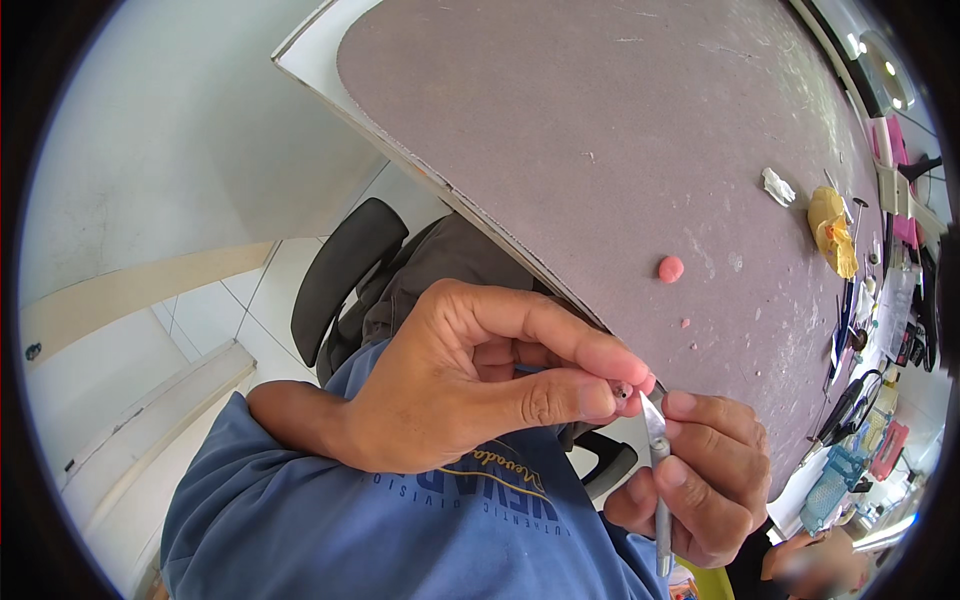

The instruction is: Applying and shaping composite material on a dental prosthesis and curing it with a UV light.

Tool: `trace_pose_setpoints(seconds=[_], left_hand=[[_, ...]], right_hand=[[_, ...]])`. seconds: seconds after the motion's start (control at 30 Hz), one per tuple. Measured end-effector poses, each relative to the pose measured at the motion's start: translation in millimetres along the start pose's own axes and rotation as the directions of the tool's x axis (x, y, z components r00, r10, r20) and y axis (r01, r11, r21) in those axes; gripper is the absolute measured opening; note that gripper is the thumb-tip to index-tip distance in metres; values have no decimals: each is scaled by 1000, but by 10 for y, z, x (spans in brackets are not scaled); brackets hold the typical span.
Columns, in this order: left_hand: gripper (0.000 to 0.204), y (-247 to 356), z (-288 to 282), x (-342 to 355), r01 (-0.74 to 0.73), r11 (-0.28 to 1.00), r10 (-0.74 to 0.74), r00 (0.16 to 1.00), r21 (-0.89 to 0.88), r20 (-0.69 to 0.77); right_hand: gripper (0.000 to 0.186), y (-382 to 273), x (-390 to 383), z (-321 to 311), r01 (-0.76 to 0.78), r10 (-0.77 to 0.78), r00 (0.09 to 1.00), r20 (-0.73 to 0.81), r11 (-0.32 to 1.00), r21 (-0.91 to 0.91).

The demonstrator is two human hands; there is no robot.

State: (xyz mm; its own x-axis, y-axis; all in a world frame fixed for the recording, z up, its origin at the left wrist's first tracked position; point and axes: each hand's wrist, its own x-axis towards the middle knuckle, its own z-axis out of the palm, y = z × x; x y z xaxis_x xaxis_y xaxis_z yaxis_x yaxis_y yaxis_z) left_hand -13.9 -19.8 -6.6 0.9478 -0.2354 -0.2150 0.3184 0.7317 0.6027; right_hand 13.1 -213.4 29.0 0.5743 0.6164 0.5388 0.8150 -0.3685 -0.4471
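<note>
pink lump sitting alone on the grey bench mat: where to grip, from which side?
Pinch the pink lump across its rounded sides, coming from above. It is a small dome lying flat on the grey mat with open space all round, so no side is blocked. It looks soft, so probably grip lightly.

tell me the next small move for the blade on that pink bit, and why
Probably a short, shallow stroke: the right hand has the scalpel tip at the small pink piece pinched in the left hand, whose fingers sit close to the edge.

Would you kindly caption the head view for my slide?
Left hand pinches a small pink piece while right hand holds a scalpel to it.
</note>
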Motion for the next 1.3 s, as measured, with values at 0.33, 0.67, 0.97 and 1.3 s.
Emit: trace_pose_setpoints(seconds=[0.33,0.67,0.97,1.3], left_hand=[[14,27,12,-2,33,999,-33,999,-1,-6],[15,29,19,-29,-8,1000,7,999,-18,-31],[15,16,22,-30,-25,999,24,999,-29,-32],[14,31,20,-28,-12,1000,11,1000,-8,-19]], right_hand=[[24,3,18,41,34,-34,999,-6,999,-19],[20,41,-5,73,57,-53,996,-66,996,67],[20,52,-18,66,58,-50,995,-89,994,88],[19,23,23,49,39,-37,999,-35,998,57]])
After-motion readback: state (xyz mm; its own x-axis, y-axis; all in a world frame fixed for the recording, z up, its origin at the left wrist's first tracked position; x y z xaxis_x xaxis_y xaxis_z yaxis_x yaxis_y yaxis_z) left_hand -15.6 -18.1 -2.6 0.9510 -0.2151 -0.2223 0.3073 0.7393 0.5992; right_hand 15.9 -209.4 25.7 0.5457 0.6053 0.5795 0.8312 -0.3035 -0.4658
